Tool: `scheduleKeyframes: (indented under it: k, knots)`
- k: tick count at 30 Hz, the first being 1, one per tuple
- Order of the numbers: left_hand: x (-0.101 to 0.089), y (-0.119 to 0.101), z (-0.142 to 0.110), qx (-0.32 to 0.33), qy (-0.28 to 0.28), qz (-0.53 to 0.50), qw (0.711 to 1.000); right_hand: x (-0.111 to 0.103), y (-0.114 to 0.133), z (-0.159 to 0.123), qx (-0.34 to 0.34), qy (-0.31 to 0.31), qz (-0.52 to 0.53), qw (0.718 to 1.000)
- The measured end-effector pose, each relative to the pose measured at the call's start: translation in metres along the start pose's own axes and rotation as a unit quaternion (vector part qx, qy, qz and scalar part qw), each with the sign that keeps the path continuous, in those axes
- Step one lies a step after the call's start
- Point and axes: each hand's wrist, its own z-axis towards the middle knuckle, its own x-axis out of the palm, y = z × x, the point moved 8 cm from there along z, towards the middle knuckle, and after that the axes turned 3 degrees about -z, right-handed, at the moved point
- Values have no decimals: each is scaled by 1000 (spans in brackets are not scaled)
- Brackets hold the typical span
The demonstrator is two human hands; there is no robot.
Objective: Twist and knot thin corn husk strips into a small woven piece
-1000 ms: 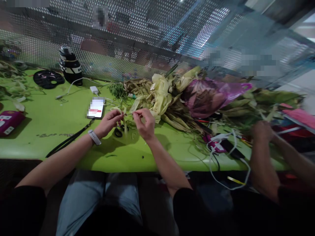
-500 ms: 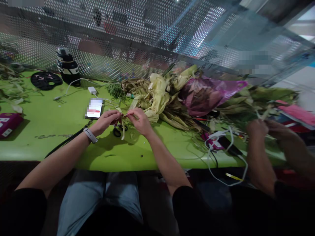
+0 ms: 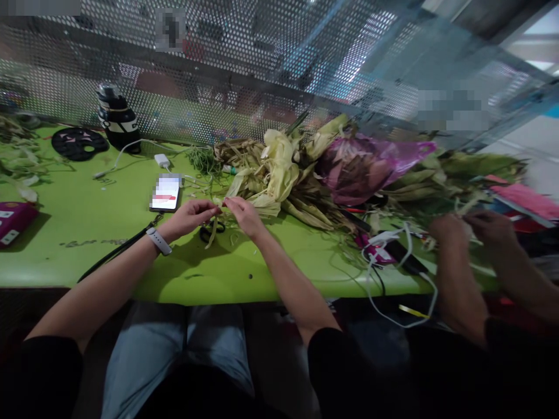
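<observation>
Pinching with the left hand (image 3: 192, 219), we bring thumb and fingertips together on a pale husk strip (image 3: 212, 234), which hangs over black looped handles (image 3: 205, 234). Our right hand (image 3: 245, 217) is just beside; whether its fingers clamp anything, we cannot tell. Husks (image 3: 279, 169) lie beyond on the green table (image 3: 288, 267).

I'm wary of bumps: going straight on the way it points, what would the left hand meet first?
Probably the right hand, around its fingertips, though depth there is unclear.
</observation>
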Motion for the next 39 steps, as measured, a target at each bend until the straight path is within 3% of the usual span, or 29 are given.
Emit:
scheduleKeyframes:
  k: [4,8,11,13,16,17,20,22,30,39]
  knots:
    - [8,1,-1,-11,34,30,999,11,-15,0,85,-2,148,985]
    - [12,5,-2,-37,61,30,997,12,-21,0,91,-34,194,976]
    - [13,8,-3,-56,59,1,997,5,-15,0,57,-54,123,989]
    - [10,13,-3,-76,31,-35,996,-10,1,-4,-5,-108,18,994]
    - [1,22,-2,-103,-31,-98,989,-30,30,-17,-79,-206,-102,970]
    - [-3,23,-2,-104,-52,-118,986,-30,33,-19,-75,-194,-119,971]
    - [-9,21,0,-80,-83,-158,981,2,31,-18,-35,0,-154,987]
    - [-9,18,0,-63,-82,-176,979,20,23,-21,-9,83,-170,982]
    - [-13,15,-1,-41,-96,-140,985,32,18,-21,-53,123,-151,979]
    - [-16,13,0,-21,-82,-95,992,38,19,-24,-39,177,-105,978]
